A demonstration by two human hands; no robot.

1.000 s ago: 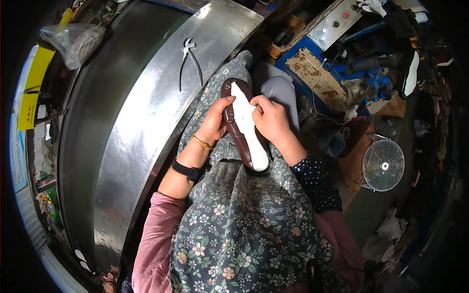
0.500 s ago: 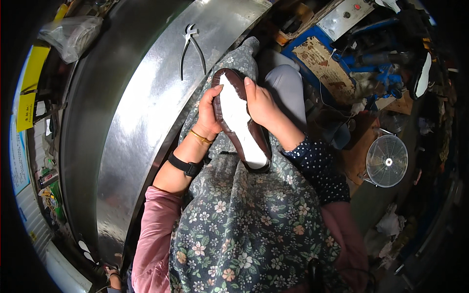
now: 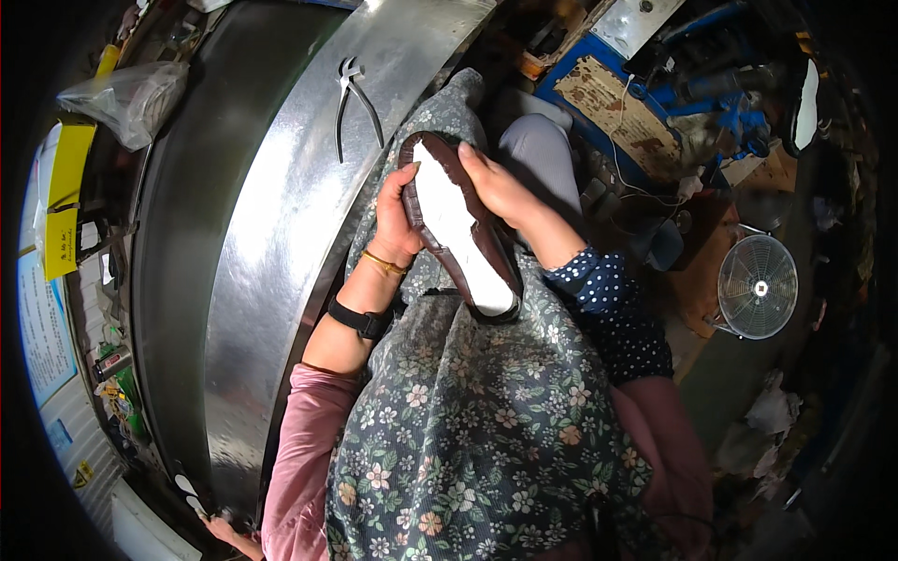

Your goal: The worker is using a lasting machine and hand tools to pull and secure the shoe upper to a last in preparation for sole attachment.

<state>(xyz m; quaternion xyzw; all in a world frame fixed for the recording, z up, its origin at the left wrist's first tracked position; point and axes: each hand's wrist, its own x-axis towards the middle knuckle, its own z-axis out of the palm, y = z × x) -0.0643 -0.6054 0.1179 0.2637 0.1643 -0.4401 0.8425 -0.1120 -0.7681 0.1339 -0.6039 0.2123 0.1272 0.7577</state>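
Note:
A dark brown shoe upper [image 3: 456, 224] lies over my lap, bottom side up, its toe pointing away from me. A white insole fills the middle, and the leather edge is folded over all around it. My left hand [image 3: 398, 213] grips the shoe's left side near the toe, thumb on the folded edge. On the other side my right hand [image 3: 500, 192] holds the forefoot, its thumb lying along the leather rim. The heel end rests against my floral apron [image 3: 468, 421]. Metal pliers [image 3: 354, 107] with dark handles lie spread on the steel ledge to the left.
The shiny steel ledge [image 3: 271, 234] runs beside a dark conveyor belt [image 3: 178, 280] on my left. Another person's hand [image 3: 224, 529] is near a white-soled shoe piece [image 3: 187, 491] at lower left. A blue machine [image 3: 608, 103] and a round fan [image 3: 759, 287] stand right.
The view has shifted slightly, so the surroundings sit a little differently. Both hands keep their hold on the shoe upper. The other person's hand at lower left reaches further into view.

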